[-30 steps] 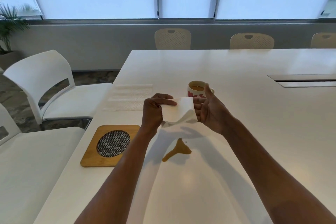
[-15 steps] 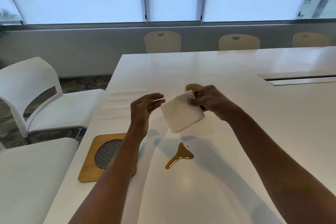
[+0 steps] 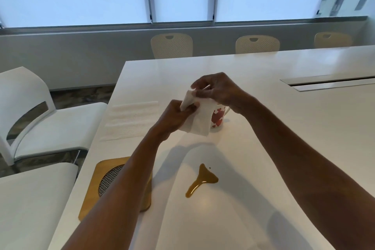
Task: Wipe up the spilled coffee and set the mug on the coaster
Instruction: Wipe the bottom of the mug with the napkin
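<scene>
**Spill untouched, mug off coaster: nothing done yet**

The brown coffee puddle (image 3: 200,180), w/ a tiny dark droplet just beside its top, lies whole on the glossy white surface (image 3: 284,138), near the front edge, btwn the two forearms. No smear or wiped streak shows, so wiping looks not yet begun.

The white paper napkin (image 3: 199,122) meant for it is held in the air above the surface, well apart from the puddle & in front of the mug. The left hand (image 3: 174,117) grips its left edge w/ curled fingers. The right hand (image 3: 217,89) pinches an upper corner btwn thumb & fingertips. Judged: prep stage, napkin being folded or opened out.

The white mug with red heart shapes (image 3: 218,117) stands upright on the bare surface behind the napkin, mostly hidden; contents can't be seen. The square wooden coaster with a round metal-mesh centre (image 3: 91,199) sits at the surface's left edge, partly under the left forearm, no mug on it. So both halves remain: wipe, then move mug to coaster.

Counts: 1 puddle, 1 mug, 1 coaster, 1 napkin in hand, 2 hands. Further out:
- 1 flat pile of white paper sheets (image 3: 132,119) left of the hands; no. of sheets can't be told
- 1 long recessed slot (image 3: 328,83) at right
- 2 white plastic chairs (image 3: 30,107) along the left side
- 3 beige perforated-back chairs (image 3: 172,45) across the far edge
</scene>
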